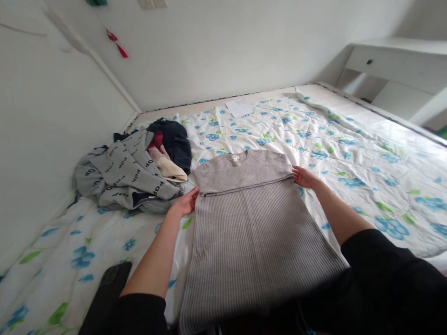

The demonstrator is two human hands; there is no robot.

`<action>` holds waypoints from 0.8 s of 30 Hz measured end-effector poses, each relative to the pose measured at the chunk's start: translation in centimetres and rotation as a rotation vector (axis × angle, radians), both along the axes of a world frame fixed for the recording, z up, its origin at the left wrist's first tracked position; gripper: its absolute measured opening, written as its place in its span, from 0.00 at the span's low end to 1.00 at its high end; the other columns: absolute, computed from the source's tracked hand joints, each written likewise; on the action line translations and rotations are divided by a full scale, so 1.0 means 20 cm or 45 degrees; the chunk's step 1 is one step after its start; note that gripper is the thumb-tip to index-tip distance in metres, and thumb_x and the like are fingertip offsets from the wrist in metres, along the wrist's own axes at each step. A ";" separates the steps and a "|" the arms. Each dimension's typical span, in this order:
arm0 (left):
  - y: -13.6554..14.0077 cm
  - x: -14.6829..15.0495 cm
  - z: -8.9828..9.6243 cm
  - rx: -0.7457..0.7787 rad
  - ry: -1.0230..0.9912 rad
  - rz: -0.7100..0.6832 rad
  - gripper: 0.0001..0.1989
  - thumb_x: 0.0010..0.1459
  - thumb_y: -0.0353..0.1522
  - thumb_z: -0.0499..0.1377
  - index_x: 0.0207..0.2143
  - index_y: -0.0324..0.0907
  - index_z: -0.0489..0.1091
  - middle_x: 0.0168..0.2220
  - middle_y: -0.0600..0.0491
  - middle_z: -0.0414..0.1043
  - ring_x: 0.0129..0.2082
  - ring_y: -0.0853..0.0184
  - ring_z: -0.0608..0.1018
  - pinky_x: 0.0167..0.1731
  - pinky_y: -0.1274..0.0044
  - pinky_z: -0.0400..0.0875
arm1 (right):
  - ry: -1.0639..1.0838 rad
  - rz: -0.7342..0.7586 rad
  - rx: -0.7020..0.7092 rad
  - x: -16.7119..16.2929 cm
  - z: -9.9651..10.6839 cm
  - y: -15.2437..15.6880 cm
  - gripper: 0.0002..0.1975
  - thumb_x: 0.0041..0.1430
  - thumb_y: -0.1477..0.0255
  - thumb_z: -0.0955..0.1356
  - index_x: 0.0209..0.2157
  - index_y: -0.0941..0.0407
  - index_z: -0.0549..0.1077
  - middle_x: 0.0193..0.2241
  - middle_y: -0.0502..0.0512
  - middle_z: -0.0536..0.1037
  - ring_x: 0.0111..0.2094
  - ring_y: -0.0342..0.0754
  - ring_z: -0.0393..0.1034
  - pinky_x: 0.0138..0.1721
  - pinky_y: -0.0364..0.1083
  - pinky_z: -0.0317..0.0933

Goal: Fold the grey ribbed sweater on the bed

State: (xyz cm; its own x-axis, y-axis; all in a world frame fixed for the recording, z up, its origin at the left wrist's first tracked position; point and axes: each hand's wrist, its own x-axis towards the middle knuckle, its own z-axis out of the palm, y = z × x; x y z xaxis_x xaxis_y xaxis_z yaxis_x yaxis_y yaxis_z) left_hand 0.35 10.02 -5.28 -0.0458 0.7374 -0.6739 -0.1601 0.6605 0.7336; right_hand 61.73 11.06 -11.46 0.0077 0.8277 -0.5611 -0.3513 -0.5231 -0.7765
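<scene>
Black sleeves pushed above elbows, forearms bare, no jewellery visible.

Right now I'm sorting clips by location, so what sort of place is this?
Most likely a home bedroom. A floral quilt covers a bed, a grey sweater lies spread on it beside a pile of clothes, and a white desk stands in the corner.

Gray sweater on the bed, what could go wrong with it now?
The gray sweater may fold crooked: the left hand sits lower on its edge than the right hand. Its hem hangs off the bed's front edge, so it might slide. The clothes pile lies close and could get mixed in.
</scene>
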 end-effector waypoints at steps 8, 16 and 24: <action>0.32 0.17 0.00 0.157 0.106 0.085 0.12 0.57 0.23 0.75 0.44 0.38 0.82 0.38 0.46 0.88 0.37 0.61 0.88 0.45 0.72 0.86 | -0.382 0.134 -0.073 -0.13 0.07 0.30 0.18 0.56 0.80 0.84 0.41 0.56 0.78 0.32 0.55 0.87 0.32 0.50 0.83 0.33 0.45 0.82; 0.52 0.16 0.44 0.704 -0.021 0.256 0.19 0.55 0.19 0.73 0.48 0.38 0.81 0.42 0.49 0.88 0.43 0.64 0.86 0.55 0.69 0.83 | -0.183 -0.205 0.503 -0.13 0.45 0.31 0.18 0.51 0.79 0.83 0.39 0.54 0.78 0.32 0.49 0.85 0.34 0.47 0.83 0.38 0.42 0.81; -0.41 -0.19 0.39 0.677 0.404 -0.306 0.19 0.40 0.35 0.81 0.36 0.46 0.83 0.46 0.48 0.90 0.61 0.43 0.82 0.61 0.60 0.79 | -0.616 0.348 0.577 0.15 0.39 -0.57 0.09 0.48 0.72 0.82 0.28 0.55 0.82 0.30 0.55 0.85 0.46 0.63 0.83 0.50 0.54 0.80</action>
State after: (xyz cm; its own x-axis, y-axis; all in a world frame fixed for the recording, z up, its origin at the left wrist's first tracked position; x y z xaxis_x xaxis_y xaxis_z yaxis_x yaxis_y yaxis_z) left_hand -3.49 1.84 2.48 0.0253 0.9802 -0.1962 0.2237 0.1857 0.9568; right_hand 64.71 -0.28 -3.69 -0.0716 0.9864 -0.1480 0.1850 -0.1327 -0.9737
